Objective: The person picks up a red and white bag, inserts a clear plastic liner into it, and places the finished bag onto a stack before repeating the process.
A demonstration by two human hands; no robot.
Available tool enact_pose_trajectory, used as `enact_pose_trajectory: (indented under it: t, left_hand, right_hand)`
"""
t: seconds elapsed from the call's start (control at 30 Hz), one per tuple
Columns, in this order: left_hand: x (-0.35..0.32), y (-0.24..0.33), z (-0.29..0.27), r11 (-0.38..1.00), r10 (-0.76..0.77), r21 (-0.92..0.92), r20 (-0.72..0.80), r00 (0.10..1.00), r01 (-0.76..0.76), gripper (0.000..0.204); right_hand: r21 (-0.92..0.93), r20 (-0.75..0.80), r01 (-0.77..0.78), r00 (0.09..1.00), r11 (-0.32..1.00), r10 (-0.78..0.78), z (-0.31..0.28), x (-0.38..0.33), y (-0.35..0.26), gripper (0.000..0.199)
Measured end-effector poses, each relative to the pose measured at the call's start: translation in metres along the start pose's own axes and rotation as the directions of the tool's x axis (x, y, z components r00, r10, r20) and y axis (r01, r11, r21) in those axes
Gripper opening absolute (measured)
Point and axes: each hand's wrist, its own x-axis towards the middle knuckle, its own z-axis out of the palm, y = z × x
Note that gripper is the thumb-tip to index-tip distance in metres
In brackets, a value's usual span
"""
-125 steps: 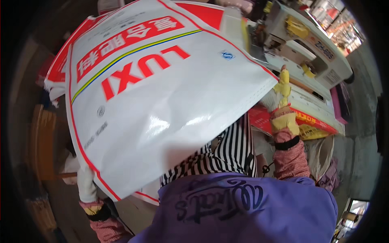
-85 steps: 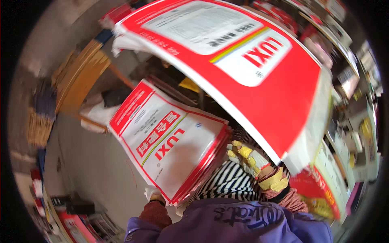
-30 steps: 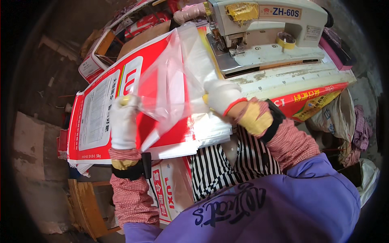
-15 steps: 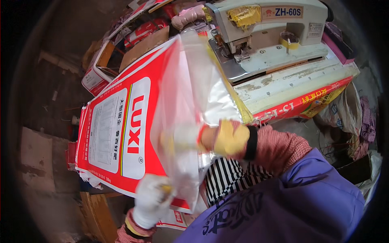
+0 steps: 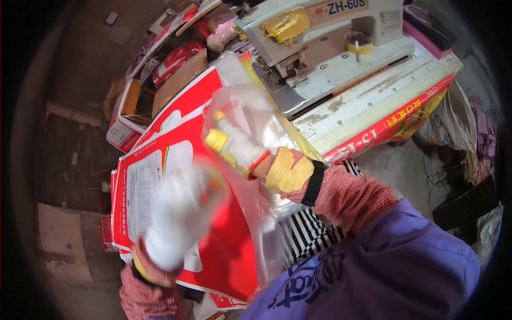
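Observation:
My right hand (image 5: 237, 143), in a white glove with yellow-taped fingers, is closed on a clear plastic liner (image 5: 250, 109) near its upper part. The film hangs down beside the striped cloth at my lap. My left hand (image 5: 184, 210), also white-gloved, is smeared by motion over a flat red and white printed sack (image 5: 226, 256); its fingers cannot be made out. Under and behind that top sack lie other red sacks (image 5: 200, 85) of the same kind, in a stack.
A pale industrial sewing machine (image 5: 320, 58) stands at the upper right, with a tape roll (image 5: 357, 42) on its bed. A cardboard box (image 5: 128, 120) and bundled goods are behind the stack. Plastic bags (image 5: 448, 125) hang at the right.
My left hand has risen from the sack's lower edge and moved over its middle. My right hand has moved up and left with the liner, which now bunches around it. The whole view has shifted.

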Motion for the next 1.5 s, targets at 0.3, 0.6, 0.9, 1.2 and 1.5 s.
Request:
enact_pose_trajectory:
  t: [0.3, 0.6, 0.9, 1.2, 1.5]
  left_hand:
    - [0.133, -0.063, 0.069, 0.865, 0.07, 0.472, 0.225, 0.972, -0.171, 0.012]
    - [0.166, -0.075, 0.072, 0.601, -0.104, 0.782, -0.131, 0.986, 0.167, 0.014]
    - [0.193, -0.118, 0.05, 0.576, -0.159, 0.792, -0.135, 0.978, 0.203, 0.011]
    - [0.231, -0.057, -0.144, 0.615, -0.227, 0.729, -0.199, 0.953, 0.299, 0.041]
    - [0.202, -0.033, -0.116, 0.528, -0.277, 0.788, -0.191, 0.942, 0.316, 0.031]
  right_hand:
    - [-0.751, 0.372, 0.085, 0.874, 0.654, 0.313, 0.019, -0.05, -0.058, 0.05]
    - [-0.794, 0.464, 0.215, 0.818, 0.568, 0.34, 0.0, -0.039, -0.057, 0.051]
    - [-0.675, 0.609, 0.387, 0.773, 0.629, 0.178, 0.019, -0.061, -0.027, 0.039]
    - [-0.946, 0.321, 0.303, 0.919, -0.112, -0.227, -0.063, -0.208, -0.045, 0.022]
    - [-0.485, -0.368, -0.038, 0.915, 0.874, -0.165, -0.149, -0.169, -0.084, 0.027]
